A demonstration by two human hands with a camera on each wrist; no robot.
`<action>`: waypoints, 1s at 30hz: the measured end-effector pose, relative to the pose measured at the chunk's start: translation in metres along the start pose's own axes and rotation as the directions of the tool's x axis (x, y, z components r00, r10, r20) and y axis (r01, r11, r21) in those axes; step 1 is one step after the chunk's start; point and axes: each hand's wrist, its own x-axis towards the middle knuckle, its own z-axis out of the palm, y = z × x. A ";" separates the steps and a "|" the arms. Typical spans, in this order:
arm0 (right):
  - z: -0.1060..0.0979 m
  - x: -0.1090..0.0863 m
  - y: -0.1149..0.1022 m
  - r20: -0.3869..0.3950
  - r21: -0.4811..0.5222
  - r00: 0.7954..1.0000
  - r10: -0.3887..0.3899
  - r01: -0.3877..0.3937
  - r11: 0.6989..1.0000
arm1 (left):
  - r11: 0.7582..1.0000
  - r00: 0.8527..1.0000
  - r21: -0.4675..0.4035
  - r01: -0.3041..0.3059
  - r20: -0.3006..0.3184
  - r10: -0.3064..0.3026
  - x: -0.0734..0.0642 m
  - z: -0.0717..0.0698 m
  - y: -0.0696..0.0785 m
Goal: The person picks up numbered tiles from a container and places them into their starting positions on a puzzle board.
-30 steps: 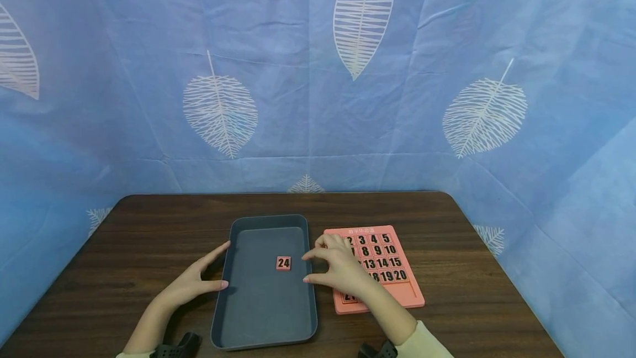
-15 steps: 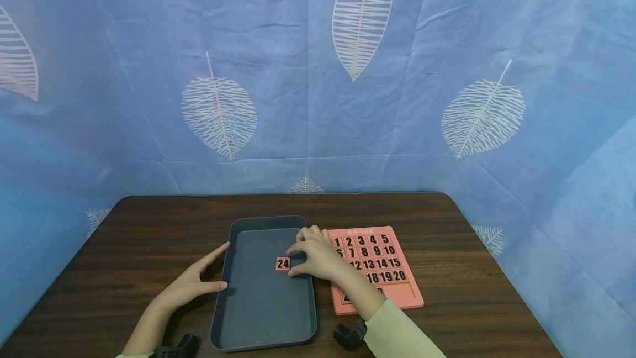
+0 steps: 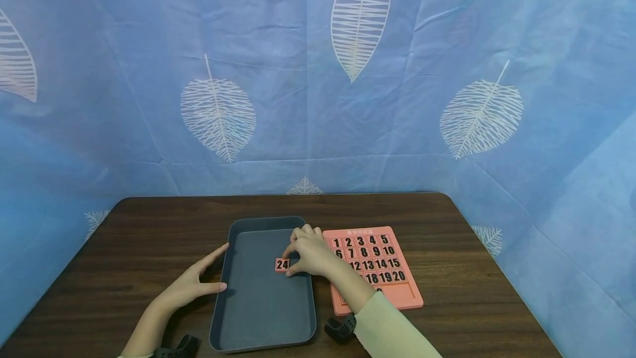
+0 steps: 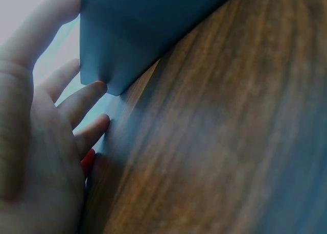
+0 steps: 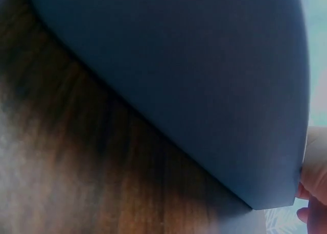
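A pink tile (image 3: 281,264) marked 24 lies flat in the dark blue-grey tray (image 3: 263,319). Thumb and forefinger of my right hand (image 3: 313,254) pinch it at its right end, from above and below in the head view; the right wrist view shows only the tray's outer wall (image 5: 194,80) and a bit of my fingers (image 5: 317,162). My left hand (image 3: 189,286) rests at the tray's left side with spread, straight fingers; in the left wrist view, its fingertips (image 4: 97,88) touch the tray's wall (image 4: 138,34).
Right of the tray lies a pink number board (image 3: 404,291), several numbered tiles set in rows; my right forearm covers part of it. Both stand on a dark wooden table (image 3: 477,303). A blue leaf-patterned cloth (image 3: 308,115) hangs behind the table.
My right hand has moved left from the tray's right rim to the 24 tile, and its thumb and forefinger have closed in on it. The left hand stays in place.
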 end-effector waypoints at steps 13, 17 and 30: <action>-0.003 -0.006 0.001 -0.085 0.070 0.996 -0.019 0.025 0.997 | 1.000 1.000 0.010 0.000 -0.007 0.000 0.000 -0.002 0.000; -0.009 -0.013 0.001 -0.127 0.115 0.992 -0.021 0.036 0.993 | 1.000 1.000 0.007 0.009 -0.004 -0.009 0.000 -0.001 0.002; -0.029 -0.051 0.010 -0.193 0.164 0.981 -0.016 0.048 0.985 | 1.000 1.000 0.025 0.006 -0.019 -0.006 0.001 -0.002 0.002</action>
